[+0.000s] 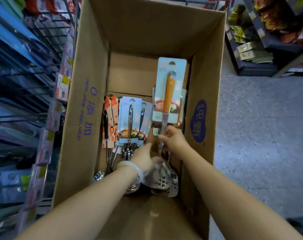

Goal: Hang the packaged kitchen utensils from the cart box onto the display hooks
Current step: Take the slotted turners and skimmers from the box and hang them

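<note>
Utensils on blue cards (130, 120) lie in the cardboard box (88, 101), one slotted spatula (169, 94) raised by the right hand (173, 141) pinching its stiff, slippery-looking steel shaft while the left hand (143, 158) steadies the blade, fingers relaxed.

Far half of the box (147, 32) lies open; packaged utensils (130, 122) crowd the near floor.
</note>
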Motion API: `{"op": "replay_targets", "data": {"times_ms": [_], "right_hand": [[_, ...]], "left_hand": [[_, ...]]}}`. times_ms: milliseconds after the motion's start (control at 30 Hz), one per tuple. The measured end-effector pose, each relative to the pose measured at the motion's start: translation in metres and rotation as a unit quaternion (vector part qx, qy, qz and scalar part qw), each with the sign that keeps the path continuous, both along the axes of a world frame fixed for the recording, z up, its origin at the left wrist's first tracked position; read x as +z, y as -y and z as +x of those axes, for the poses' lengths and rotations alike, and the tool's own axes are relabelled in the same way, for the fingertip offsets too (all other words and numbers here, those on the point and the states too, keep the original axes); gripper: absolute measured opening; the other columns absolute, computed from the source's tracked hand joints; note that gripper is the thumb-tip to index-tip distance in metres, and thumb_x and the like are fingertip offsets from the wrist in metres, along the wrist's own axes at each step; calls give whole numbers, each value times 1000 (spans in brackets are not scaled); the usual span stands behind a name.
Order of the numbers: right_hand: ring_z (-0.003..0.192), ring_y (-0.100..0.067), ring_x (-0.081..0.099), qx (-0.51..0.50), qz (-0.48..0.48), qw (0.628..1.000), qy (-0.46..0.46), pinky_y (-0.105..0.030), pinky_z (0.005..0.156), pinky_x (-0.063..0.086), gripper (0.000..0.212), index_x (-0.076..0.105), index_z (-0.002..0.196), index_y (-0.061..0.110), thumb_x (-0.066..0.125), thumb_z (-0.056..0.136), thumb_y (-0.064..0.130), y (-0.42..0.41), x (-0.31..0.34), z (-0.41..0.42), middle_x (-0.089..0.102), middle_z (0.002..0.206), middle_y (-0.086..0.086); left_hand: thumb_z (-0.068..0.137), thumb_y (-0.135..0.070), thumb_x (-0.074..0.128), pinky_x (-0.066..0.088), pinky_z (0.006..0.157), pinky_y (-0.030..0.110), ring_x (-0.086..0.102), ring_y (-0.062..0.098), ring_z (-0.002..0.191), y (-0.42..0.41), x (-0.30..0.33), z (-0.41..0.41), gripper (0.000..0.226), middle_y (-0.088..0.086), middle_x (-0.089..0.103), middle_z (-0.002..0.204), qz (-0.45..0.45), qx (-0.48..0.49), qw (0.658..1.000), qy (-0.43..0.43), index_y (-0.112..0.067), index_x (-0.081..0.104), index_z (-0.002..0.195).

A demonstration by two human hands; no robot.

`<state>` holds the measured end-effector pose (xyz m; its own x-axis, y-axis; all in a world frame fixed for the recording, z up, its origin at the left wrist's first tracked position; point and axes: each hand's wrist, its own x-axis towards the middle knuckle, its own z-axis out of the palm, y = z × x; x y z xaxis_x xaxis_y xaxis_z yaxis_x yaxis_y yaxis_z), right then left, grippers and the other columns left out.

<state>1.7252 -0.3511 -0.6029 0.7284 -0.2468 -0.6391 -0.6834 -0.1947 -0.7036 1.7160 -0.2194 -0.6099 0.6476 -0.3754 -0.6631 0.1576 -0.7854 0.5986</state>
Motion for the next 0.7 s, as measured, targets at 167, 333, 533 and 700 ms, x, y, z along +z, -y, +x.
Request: {"op": "replay_targets", "data": {"times_ms": [167,333,533,700], "right_hand": [[68,-8,66,-1,82,991,106,-21,50,55,11,50,83,14,56,91,9,-4,53,37,63,83,-4],[52,-5,58,-35,108,983,146,-16,41,48,27,43,69,17,55,92,11,-17,70,50,56,64,0],[87,-22,63,-143,-21,989,19,-27,64,47,9,59,95,11,52,93,17,-8,7,12,65,92,-8],[121,-30,52,-62,-136,968,-202,-39,96,48,55,36,136,10,60,88,19,-17,-66,-36,50,136,-11]], "left_hand": [[83,-20,68,45,91,34,58,22,103,3,28,16,31,1,62,105,-81,147,985,34,-17,56,111],[77,-13,74,45,69,25,58,15,76,0,44,27,14,1,64,80,-134,240,959,67,-12,61,83],[78,-12,72,36,61,16,51,8,72,-11,31,21,12,-11,55,73,-108,270,950,113,-14,61,80],[79,-19,72,49,80,34,62,20,90,-26,5,13,15,1,66,91,-74,288,950,94,-11,61,87]]}}
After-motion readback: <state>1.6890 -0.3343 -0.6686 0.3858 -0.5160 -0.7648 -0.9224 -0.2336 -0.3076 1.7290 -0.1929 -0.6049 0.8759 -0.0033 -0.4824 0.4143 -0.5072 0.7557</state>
